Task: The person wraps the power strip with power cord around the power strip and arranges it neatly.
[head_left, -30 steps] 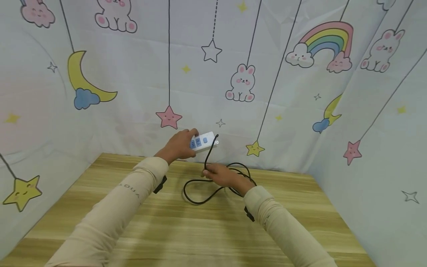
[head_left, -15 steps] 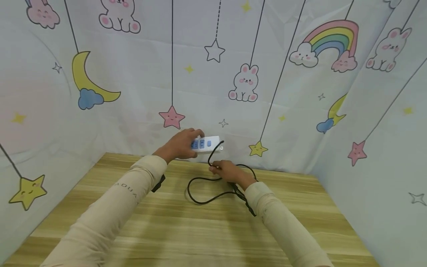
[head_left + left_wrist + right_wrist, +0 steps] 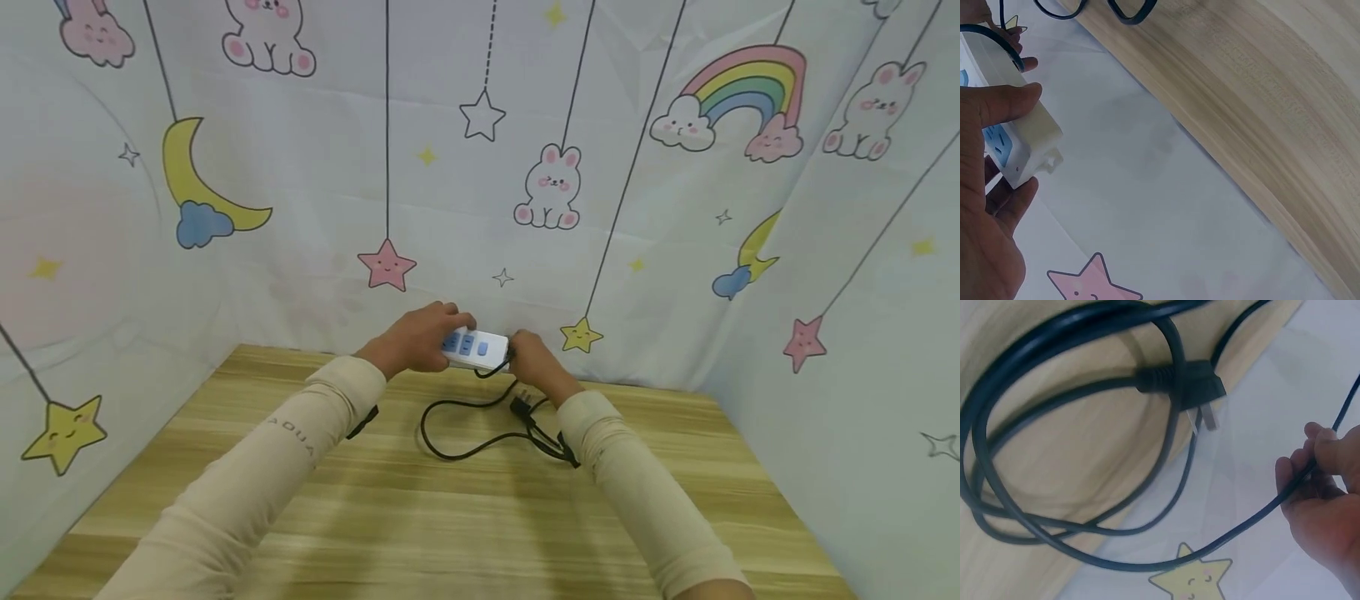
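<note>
My left hand (image 3: 422, 337) grips the left part of a white power strip (image 3: 492, 340) with blue sockets and a blue switch. In the left wrist view the thumb lies across the socket face of the power strip (image 3: 1041, 128), with fingers bent beneath its edge. Close to the strip's right end, my right hand (image 3: 536, 362) pinches the black power cord (image 3: 1241, 526) between thumb and fingers. The strip is held up in front of the back cloth, above the table's far edge. The cord's plug (image 3: 1202, 386) shows its metal prongs, beside loose coils.
The wood-grain table (image 3: 450, 517) spreads below both arms. Loops of the cord lie on it near the right forearm. White cloth (image 3: 315, 208) printed with stars, rabbits and moons encloses the back and sides.
The power strip has come down and to the right in my left hand. My right hand has moved up and right along the cord to the strip's end, uncovering the plug.
</note>
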{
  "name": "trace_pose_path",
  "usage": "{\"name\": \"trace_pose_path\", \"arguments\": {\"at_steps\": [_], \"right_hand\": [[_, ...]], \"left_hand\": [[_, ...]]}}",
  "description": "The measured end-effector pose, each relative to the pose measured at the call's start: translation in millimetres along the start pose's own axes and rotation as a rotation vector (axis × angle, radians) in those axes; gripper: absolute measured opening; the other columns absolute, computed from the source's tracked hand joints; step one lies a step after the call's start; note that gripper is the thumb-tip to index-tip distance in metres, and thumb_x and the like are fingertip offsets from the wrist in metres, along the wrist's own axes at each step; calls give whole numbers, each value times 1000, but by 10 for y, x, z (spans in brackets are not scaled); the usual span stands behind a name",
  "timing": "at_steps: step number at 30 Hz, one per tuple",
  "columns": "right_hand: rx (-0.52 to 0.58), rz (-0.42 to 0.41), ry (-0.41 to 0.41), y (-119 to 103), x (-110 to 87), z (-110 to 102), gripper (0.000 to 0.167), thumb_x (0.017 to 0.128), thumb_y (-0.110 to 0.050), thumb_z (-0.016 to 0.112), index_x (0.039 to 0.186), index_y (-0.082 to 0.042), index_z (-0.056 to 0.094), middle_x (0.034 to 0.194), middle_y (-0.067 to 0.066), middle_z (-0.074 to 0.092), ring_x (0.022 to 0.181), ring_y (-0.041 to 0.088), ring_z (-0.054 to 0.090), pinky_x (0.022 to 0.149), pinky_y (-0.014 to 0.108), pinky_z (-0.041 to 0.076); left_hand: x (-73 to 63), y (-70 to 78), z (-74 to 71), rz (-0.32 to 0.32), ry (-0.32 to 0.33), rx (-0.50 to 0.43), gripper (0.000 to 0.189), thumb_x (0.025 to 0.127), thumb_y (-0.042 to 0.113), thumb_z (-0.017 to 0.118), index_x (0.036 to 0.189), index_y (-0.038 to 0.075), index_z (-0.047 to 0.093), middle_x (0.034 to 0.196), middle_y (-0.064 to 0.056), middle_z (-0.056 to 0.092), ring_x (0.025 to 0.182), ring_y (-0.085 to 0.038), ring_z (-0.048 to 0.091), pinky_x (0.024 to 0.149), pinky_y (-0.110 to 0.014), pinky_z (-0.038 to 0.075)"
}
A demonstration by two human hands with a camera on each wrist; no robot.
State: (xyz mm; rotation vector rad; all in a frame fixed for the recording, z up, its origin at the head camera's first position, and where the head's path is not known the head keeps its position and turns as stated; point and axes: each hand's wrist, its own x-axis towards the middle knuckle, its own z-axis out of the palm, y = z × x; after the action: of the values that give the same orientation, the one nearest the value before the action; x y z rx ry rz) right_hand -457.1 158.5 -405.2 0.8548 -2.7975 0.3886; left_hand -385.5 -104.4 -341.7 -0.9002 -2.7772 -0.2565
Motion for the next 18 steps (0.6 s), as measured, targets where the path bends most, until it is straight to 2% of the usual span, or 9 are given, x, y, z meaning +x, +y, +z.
{"name": "trace_pose_path", "arguments": {"at_steps": [2,4,5,8,12,18], "right_hand": [[26,41,3,-143,-52,-162,18,99,7,66,110,3,79,105,22,79,95,34,74,89,54,62],[48,96,13,-229,-104,-267,15,106,-3,67,112,-1,81,109,19,82,97,33,76,87,53,62],[66,147,-6,-311,-143,-351,18,110,-9,67,117,-3,82,115,17,83,102,33,77,90,51,63],[60,220,9,-395,-197,-440,24,113,-26,69,121,-9,84,116,11,84,99,27,77,84,46,63],[65,229,48,-461,-211,-493,25,113,-31,69,119,-11,83,114,7,84,94,23,75,81,43,60],[61,226,100,-561,-187,-523,24,114,-30,68,123,-14,83,123,8,83,106,28,78,88,49,63]], "left_hand": [[2,27,3,20,-1,34,67,86,7,84,150,22,68,139,-12,70,119,-32,66,94,-50,63],[-2,45,14,42,-5,77,68,86,7,85,150,22,68,138,-12,71,119,-32,66,93,-50,64],[-5,53,19,53,-6,99,68,86,8,86,150,22,69,137,-12,71,119,-32,67,92,-49,64],[-13,72,54,83,-1,161,67,84,8,87,148,21,70,132,-10,72,115,-30,68,89,-47,65],[-10,89,108,103,28,213,63,84,10,89,143,19,72,126,-9,73,109,-28,67,92,-46,65],[14,134,176,122,75,311,61,83,18,95,137,16,69,124,-11,71,107,-29,64,96,-45,65]]}}
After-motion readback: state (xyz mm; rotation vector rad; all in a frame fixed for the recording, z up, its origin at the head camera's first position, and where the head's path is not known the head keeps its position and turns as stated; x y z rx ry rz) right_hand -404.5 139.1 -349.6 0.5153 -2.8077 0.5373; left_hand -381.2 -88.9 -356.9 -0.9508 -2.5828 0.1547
